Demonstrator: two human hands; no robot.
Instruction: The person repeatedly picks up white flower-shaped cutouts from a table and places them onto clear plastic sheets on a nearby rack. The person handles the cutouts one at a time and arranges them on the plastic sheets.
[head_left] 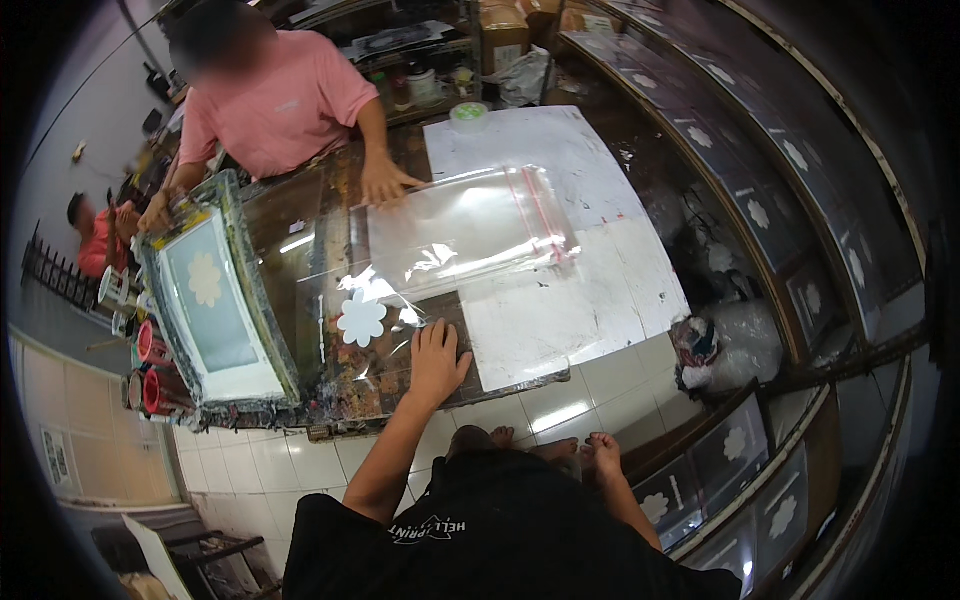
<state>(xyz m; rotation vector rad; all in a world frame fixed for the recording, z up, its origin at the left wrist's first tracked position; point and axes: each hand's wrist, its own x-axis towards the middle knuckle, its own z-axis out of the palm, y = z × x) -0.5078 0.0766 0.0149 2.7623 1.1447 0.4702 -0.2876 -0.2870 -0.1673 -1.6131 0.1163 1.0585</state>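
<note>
My left hand (437, 362) lies flat at the table's near edge, fingers stretched out and holding nothing. Its fingertips are next to a clear plastic sheet or bag whose printed white flower (361, 318) shows just to the left. My right hand (603, 455) hangs low beside my body, away from the table, its fingers curled in with nothing visible in them. A stack of clear plastic bags (450, 235) with red strips at one end lies across the table. Left of it, a printing screen (215, 300) with a pale flower stencil is tilted up.
Across the table a person in a pink shirt (290, 105) rests one hand on the bags and the other at the screen. White sheets (560, 310) cover the table's right part. Drying racks (740, 190) with flower prints stand right. Paint tubs (165, 390) line the left edge.
</note>
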